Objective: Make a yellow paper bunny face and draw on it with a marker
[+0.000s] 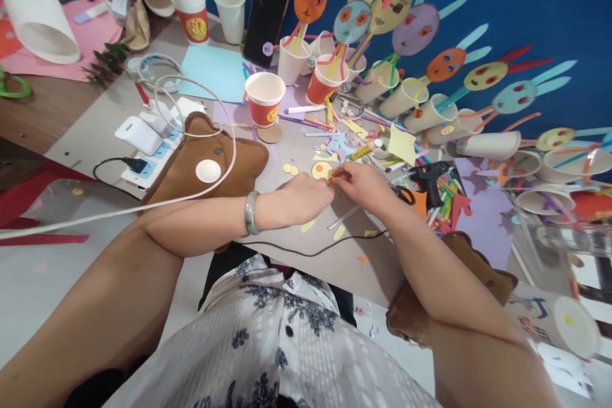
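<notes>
A round yellow paper disc [322, 170] with an orange dot on it lies at the fingertips of both hands. My left hand [308, 199], below a bracelet-ringed wrist, is closed beside the disc's lower edge; what its fingers hold is hidden. My right hand [358, 183] pinches a small orange piece [331, 181] at the disc's right edge. Small pale yellow circles [290, 169] rest on the table left of the disc. A clear thin stick [343, 217] lies below my hands, near yellow paper scraps.
Paper cups with rabbit-face figures [310, 0] line the blue wall. A red-and-white cup [265, 99] stands ahead. A glue gun [428, 183] and black scissors [405, 195] lie right among scraps. A power strip [148, 166] and white cable are left; a black cord crosses the front edge.
</notes>
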Action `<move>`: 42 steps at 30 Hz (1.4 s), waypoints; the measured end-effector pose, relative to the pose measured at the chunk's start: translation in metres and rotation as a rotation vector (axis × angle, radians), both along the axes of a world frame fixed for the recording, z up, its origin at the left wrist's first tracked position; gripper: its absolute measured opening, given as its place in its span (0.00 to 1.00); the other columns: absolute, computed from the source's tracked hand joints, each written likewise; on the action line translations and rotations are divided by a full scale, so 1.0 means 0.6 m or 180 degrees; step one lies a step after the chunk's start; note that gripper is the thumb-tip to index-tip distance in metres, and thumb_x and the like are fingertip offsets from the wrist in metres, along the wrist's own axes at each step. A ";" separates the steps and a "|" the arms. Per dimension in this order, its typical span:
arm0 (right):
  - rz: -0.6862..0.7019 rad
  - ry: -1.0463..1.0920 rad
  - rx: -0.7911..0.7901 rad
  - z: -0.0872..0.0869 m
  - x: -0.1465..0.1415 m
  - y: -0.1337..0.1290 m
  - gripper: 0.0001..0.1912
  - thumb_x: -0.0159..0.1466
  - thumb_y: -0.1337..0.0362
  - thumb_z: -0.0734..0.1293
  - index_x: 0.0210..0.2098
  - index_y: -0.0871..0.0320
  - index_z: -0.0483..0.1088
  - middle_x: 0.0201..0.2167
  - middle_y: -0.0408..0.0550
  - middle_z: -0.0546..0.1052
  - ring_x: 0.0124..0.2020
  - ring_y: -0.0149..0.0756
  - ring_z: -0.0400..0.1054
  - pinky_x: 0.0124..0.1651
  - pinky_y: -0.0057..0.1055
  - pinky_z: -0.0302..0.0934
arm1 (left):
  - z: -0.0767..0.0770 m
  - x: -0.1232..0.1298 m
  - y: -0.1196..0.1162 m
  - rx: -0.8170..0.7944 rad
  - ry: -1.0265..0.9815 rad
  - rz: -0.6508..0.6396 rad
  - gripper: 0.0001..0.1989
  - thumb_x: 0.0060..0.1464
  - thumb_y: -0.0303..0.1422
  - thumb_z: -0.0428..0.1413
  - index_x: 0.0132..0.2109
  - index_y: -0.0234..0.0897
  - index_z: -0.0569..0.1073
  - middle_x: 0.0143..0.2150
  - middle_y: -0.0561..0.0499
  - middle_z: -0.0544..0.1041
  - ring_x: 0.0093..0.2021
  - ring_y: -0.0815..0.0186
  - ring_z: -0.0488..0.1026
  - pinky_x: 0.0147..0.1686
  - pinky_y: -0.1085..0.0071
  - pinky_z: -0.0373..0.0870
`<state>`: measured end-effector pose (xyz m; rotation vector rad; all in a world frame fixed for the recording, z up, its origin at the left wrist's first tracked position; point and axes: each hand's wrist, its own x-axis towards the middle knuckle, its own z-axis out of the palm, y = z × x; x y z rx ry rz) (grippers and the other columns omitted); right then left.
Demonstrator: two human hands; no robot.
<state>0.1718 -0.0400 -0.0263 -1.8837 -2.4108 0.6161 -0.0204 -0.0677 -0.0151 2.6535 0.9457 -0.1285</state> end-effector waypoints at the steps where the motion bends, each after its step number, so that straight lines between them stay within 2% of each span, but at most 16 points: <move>1: 0.0025 -0.0083 0.0001 0.002 -0.002 0.001 0.06 0.63 0.64 0.68 0.37 0.53 0.79 0.31 0.48 0.82 0.35 0.43 0.73 0.36 0.35 0.59 | 0.001 -0.001 0.000 -0.0022 0.0003 0.0004 0.15 0.61 0.18 0.48 0.46 0.30 0.78 0.43 0.39 0.82 0.40 0.56 0.81 0.36 0.63 0.70; 7: 0.0072 -0.0543 -0.0187 0.021 -0.019 0.012 0.06 0.63 0.66 0.68 0.36 0.54 0.79 0.34 0.51 0.82 0.37 0.46 0.74 0.36 0.36 0.58 | 0.005 -0.003 -0.001 -0.0087 -0.0036 -0.0012 0.14 0.61 0.18 0.48 0.46 0.30 0.77 0.44 0.40 0.82 0.41 0.55 0.81 0.37 0.61 0.71; 11: 0.0119 -0.0705 -0.0288 0.030 -0.026 0.017 0.07 0.62 0.68 0.67 0.34 0.55 0.78 0.36 0.53 0.83 0.39 0.47 0.75 0.36 0.36 0.57 | -0.003 -0.002 0.000 -0.0053 -0.0090 0.0026 0.13 0.60 0.18 0.50 0.45 0.31 0.77 0.43 0.39 0.81 0.40 0.55 0.81 0.37 0.61 0.71; 14: 0.0145 -0.0680 -0.0307 0.026 -0.024 0.020 0.06 0.61 0.69 0.67 0.32 0.55 0.77 0.34 0.52 0.83 0.37 0.45 0.74 0.35 0.35 0.56 | -0.014 0.000 0.004 -0.0043 -0.0125 0.0098 0.12 0.58 0.18 0.50 0.43 0.32 0.77 0.42 0.40 0.81 0.39 0.56 0.81 0.38 0.61 0.70; 18: 0.0015 -0.0159 -0.0207 0.018 -0.007 0.013 0.04 0.61 0.66 0.68 0.31 0.55 0.75 0.29 0.48 0.81 0.31 0.41 0.73 0.32 0.33 0.58 | -0.018 0.002 0.014 -0.0150 -0.0284 0.0274 0.13 0.57 0.18 0.50 0.44 0.32 0.76 0.41 0.42 0.82 0.39 0.57 0.80 0.41 0.61 0.69; 20: -0.0212 0.0328 -0.0086 0.017 0.006 0.005 0.04 0.61 0.64 0.68 0.31 0.55 0.75 0.28 0.47 0.80 0.30 0.40 0.73 0.33 0.34 0.61 | -0.011 -0.001 0.018 -0.0149 -0.0486 0.0463 0.16 0.59 0.19 0.49 0.49 0.33 0.75 0.45 0.41 0.82 0.42 0.57 0.79 0.42 0.61 0.69; 23: -0.0596 0.1114 0.0001 0.024 0.020 -0.013 0.07 0.62 0.58 0.69 0.32 0.55 0.74 0.28 0.47 0.80 0.29 0.39 0.73 0.34 0.35 0.65 | 0.004 -0.009 0.022 -0.0211 -0.0937 0.0791 0.14 0.64 0.27 0.48 0.53 0.33 0.73 0.52 0.40 0.80 0.44 0.57 0.78 0.43 0.61 0.70; 26: -0.0903 0.1786 -0.0003 0.034 0.023 -0.031 0.12 0.59 0.53 0.72 0.31 0.54 0.73 0.28 0.46 0.79 0.28 0.38 0.71 0.33 0.34 0.65 | 0.011 -0.014 0.029 -0.0603 -0.1547 0.1083 0.11 0.65 0.35 0.54 0.50 0.35 0.73 0.50 0.44 0.80 0.45 0.60 0.76 0.44 0.64 0.70; 28: -0.1047 0.2104 0.0007 0.038 0.020 -0.039 0.14 0.57 0.50 0.73 0.31 0.54 0.73 0.28 0.45 0.79 0.28 0.36 0.70 0.32 0.33 0.65 | 0.009 -0.013 0.033 -0.0974 -0.2003 0.1201 0.10 0.63 0.37 0.57 0.47 0.36 0.74 0.47 0.47 0.80 0.45 0.63 0.76 0.44 0.67 0.70; 32: -0.1136 0.2330 0.0006 0.040 0.011 -0.048 0.16 0.56 0.48 0.74 0.31 0.53 0.72 0.26 0.44 0.76 0.27 0.35 0.68 0.29 0.32 0.62 | 0.000 -0.006 0.040 -0.1595 -0.2588 0.1338 0.06 0.61 0.33 0.58 0.41 0.34 0.75 0.42 0.49 0.81 0.39 0.69 0.74 0.40 0.71 0.70; 38: -0.1209 0.2414 0.0082 0.043 -0.001 -0.054 0.14 0.56 0.51 0.75 0.31 0.54 0.73 0.25 0.43 0.76 0.26 0.33 0.66 0.29 0.31 0.60 | 0.001 -0.003 0.040 -0.1821 -0.2817 0.1443 0.04 0.58 0.29 0.56 0.38 0.33 0.75 0.40 0.49 0.81 0.36 0.71 0.72 0.39 0.71 0.70; 42: -0.1187 0.2540 0.0068 0.043 -0.004 -0.055 0.13 0.56 0.53 0.76 0.30 0.56 0.74 0.24 0.42 0.75 0.25 0.31 0.64 0.29 0.29 0.59 | 0.005 -0.003 0.039 -0.2018 -0.3006 0.1494 0.03 0.57 0.28 0.57 0.34 0.34 0.74 0.34 0.53 0.77 0.33 0.72 0.69 0.36 0.73 0.67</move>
